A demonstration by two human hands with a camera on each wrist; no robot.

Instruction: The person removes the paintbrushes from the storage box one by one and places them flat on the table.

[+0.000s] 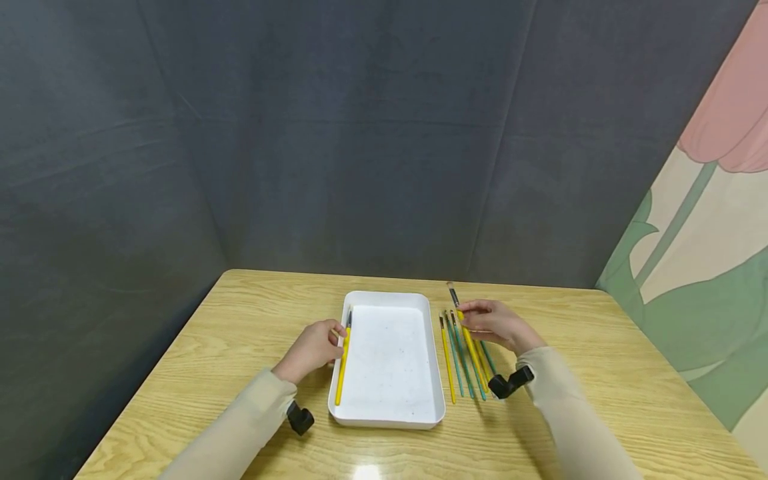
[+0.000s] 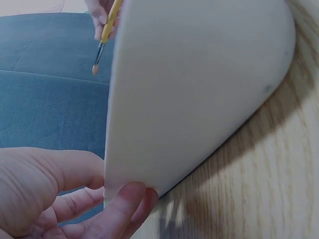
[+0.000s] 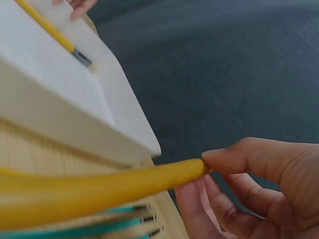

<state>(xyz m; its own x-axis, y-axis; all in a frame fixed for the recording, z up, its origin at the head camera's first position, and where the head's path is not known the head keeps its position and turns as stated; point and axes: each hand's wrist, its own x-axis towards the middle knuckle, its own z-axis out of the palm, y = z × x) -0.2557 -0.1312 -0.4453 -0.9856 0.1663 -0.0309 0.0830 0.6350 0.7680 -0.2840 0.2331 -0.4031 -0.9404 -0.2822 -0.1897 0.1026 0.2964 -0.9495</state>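
A shallow white tray [image 1: 393, 360] lies on the table in the head view. At its left rim my left hand [image 1: 312, 345] grips the wall, thumb on one side and fingers on the outer face [image 2: 199, 89] in the left wrist view. One yellow-handled paintbrush [image 1: 343, 370] lies inside along the left wall, bristles toward the far end. To the right of the tray, my right hand [image 1: 495, 323] pinches another yellow paintbrush [image 1: 471, 343], raised above the table with its bristles pointing away. Beneath it lie several teal paintbrushes [image 1: 458, 363] and a yellow paintbrush [image 1: 448, 367], partly covered.
The wooden table [image 1: 252, 300] ends at a dark grey cloth [image 1: 360, 147] at the back and left. A wall painted with flowers [image 1: 708, 287] stands at the right. Black wrist cameras [image 1: 300, 419] are strapped to both sleeves.
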